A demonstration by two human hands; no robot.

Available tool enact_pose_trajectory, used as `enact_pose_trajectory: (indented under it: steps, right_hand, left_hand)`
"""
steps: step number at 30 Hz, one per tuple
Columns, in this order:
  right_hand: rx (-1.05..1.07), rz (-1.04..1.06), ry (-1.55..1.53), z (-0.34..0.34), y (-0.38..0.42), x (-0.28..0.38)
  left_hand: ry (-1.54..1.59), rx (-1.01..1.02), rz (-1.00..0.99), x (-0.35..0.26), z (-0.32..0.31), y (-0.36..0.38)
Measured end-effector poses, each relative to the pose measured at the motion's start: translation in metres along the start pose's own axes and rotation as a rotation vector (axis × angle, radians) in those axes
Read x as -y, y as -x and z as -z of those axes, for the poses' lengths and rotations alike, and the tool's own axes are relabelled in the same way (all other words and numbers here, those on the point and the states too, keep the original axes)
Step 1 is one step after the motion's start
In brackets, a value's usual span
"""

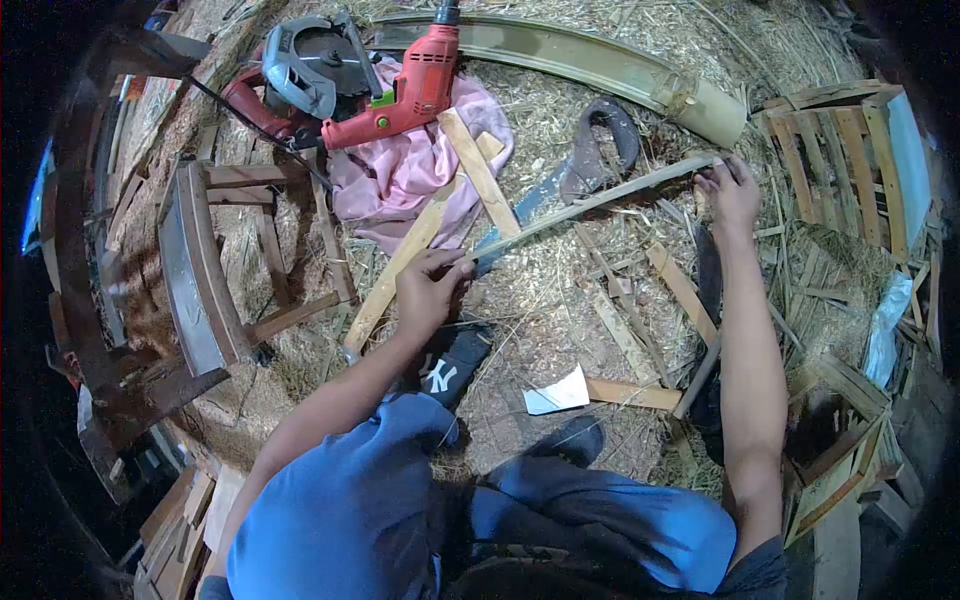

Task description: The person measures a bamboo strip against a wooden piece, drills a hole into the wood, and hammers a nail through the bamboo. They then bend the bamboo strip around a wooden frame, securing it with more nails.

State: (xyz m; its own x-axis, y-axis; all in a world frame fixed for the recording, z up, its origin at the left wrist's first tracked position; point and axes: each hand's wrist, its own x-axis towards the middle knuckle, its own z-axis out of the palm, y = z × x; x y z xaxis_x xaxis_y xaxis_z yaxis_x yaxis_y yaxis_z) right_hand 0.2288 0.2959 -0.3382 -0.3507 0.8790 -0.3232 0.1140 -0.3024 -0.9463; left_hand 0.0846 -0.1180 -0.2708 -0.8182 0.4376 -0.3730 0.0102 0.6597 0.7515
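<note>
A long thin strip of wood (590, 203) spans the space between my hands, slanting up to the right. My left hand (430, 290) pinches its lower left end. At the upper right end, the fingers of my right hand (730, 190) are closed on it. Just behind the strip lies a handsaw (600, 150), its dark handle upward and its bluish blade passing partly under the strip. Several wood pieces lie close to my left hand, among them a short slat (480, 172) and a longer board (405, 262) reaching down to the left.
A red drill (410, 95) and a circular saw (310, 75) rest on or beside a pink cloth (385, 190). Behind them runs a long curved pipe-like piece (560, 50). Wooden frames stand left (200, 270) and right (850, 170). Straw and shavings cover the ground; a white paper (558, 393) lies near my legs.
</note>
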Motion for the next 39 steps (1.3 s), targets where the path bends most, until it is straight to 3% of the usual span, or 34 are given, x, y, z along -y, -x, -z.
enact_pose_trajectory:
  steps: [4,6,9,16,19,21,24,29,31,33,39]
  right_hand:
    - [-0.024,-0.015,0.02,-0.001,-0.002,0.0]
    - [-0.032,-0.004,0.017,-0.003,-0.002,0.0]
    - [-0.035,-0.002,0.018,-0.002,-0.003,0.001]
    - [0.003,-0.021,0.052,0.001,0.008,0.012]
    - [0.062,-0.045,0.01,0.007,0.011,0.01]
    - [0.09,-0.105,-0.07,0.009,0.015,0.014]
    - [0.109,-0.126,-0.257,0.0,0.037,0.035]
    - [0.131,-0.134,-0.258,0.02,0.022,0.029]
    - [0.132,-0.111,-0.271,0.022,0.023,0.035]
    - [0.251,-0.067,-0.357,0.024,0.027,0.048]
    - [0.166,0.006,-0.414,0.014,0.045,0.085]
  left_hand:
    - [-0.178,-0.007,-0.208,0.023,-0.002,-0.012]
    - [-0.257,-0.015,-0.422,0.027,-0.002,-0.015]
    - [-0.263,-0.002,-0.52,0.025,-0.001,-0.018]
    - [-0.283,-0.014,-0.518,0.018,0.007,-0.009]
    - [-0.252,-0.041,-0.645,0.015,0.013,-0.006]
    - [-0.171,0.065,-0.314,0.011,0.017,-0.001]
    - [-0.141,0.099,-0.213,0.009,0.026,-0.001]
    - [-0.09,0.153,-0.174,0.019,0.04,0.0]
    - [-0.044,0.126,-0.162,-0.005,0.048,0.005]
    - [0.027,0.074,-0.217,-0.017,0.055,0.0]
    - [0.236,0.009,-0.23,-0.052,0.075,-0.014]
